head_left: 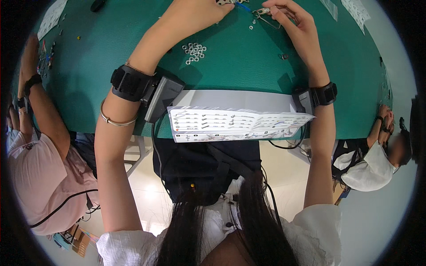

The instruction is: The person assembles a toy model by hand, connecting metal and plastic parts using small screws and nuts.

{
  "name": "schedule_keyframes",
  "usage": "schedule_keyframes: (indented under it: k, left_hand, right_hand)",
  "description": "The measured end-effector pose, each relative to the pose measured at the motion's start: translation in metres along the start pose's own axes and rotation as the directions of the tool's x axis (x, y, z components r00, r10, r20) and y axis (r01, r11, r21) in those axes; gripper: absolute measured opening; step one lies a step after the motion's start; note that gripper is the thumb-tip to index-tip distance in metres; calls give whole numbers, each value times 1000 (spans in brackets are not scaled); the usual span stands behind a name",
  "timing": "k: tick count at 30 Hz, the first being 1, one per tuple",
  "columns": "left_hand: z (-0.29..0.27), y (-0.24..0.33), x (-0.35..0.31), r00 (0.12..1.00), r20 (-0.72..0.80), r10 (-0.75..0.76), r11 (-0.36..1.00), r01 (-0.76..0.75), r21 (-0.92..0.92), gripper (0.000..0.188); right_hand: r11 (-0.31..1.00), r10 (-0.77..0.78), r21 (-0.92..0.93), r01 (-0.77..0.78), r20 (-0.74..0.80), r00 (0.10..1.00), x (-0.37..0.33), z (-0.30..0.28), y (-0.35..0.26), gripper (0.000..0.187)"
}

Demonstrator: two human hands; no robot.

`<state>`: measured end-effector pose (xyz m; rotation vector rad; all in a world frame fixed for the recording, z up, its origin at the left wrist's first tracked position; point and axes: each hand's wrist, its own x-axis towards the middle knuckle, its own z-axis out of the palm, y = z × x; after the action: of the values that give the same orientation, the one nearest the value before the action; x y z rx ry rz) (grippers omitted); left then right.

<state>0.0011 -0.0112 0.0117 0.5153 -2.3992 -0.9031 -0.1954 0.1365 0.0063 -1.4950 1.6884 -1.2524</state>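
Note:
At the top edge my left hand (pixel 197 15) is closed, its thumb pressed on a perforated metal plate (pixel 225 2). Most of its fingers lie beyond the picture. A thin blue piece (pixel 243 6) sticks out from the plate toward the right. My right hand (pixel 298 21) pinches a small metal part (pixel 265 10), close to the blue piece but seemingly apart from it. Below its fingers shows a bent, thin metal rod (pixel 268 22); whether it is joined to the part I cannot tell. Several hex nuts (pixel 194 53) lie in a cluster between my forearms.
A printed instruction sheet (pixel 239 122) stands folded at the table's near edge. Black straps with boxy devices (pixel 164 97) sit on both my wrists, cables trailing down. Small dark parts (pixel 284 56) lie near my right wrist on the green table (pixel 239 75). Other people sit left and right.

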Motion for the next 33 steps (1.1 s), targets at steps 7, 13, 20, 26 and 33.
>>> schedule_keyframes:
  k: [7,13,20,26,33]
  left_hand:
    - [4,-9,2,994,-52,94,995,-96,-35,12]
    - [2,-8,0,993,-67,96,995,-97,-10,12]
    - [0,-4,2,996,-45,73,997,-74,-38,11]
    - [0,-6,3,993,-62,100,994,-103,-45,11]
    - [-1,-4,2,993,-55,109,994,-110,-22,12]
  right_hand:
    - [996,-74,-51,75,18,997,1,-2,1,14]
    - [977,-100,-184,105,39,994,2,1,-17,13]
    - [998,-54,-29,54,3,999,2,0,0,14]
    - [996,-49,-78,50,6,999,2,0,0,15]
    - [997,-43,-61,43,8,999,2,0,0,14]
